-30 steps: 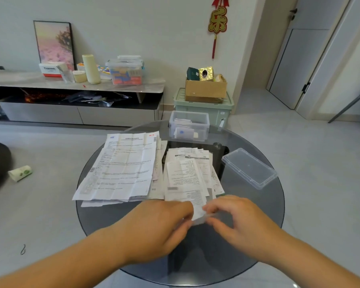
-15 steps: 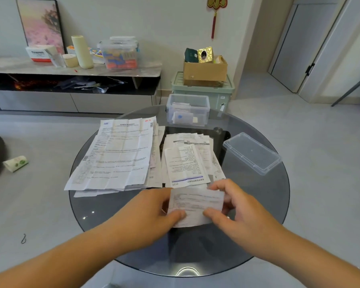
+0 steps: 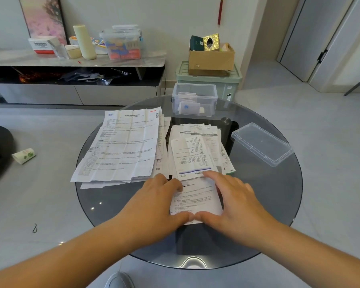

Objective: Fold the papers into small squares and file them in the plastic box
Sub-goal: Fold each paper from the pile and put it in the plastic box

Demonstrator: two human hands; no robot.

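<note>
A printed paper sheet (image 3: pixel 196 199) lies flat on the round glass table (image 3: pixel 279 204) near its front edge. My left hand (image 3: pixel 156 202) presses on the sheet's left side with fingers spread. On the right side rests my right hand (image 3: pixel 231 200), also flat, and both thumbs meet at the sheet's near edge. Behind it lie a pile of small papers (image 3: pixel 195 150) and a pile of large unfolded sheets (image 3: pixel 123 146). The clear plastic box (image 3: pixel 194 99) stands at the table's far edge with a few folded papers inside.
The box's clear lid (image 3: pixel 262 144) lies on the right of the table. Beyond the table stand a green crate (image 3: pixel 208 82) with a cardboard box on it and a low cabinet (image 3: pixel 75 65) with clutter. A paper cup (image 3: pixel 23 155) lies on the floor at left.
The sheet was held up between both hands; now it lies flat on the glass with both hands pressing it down. The camera has tilted downward.
</note>
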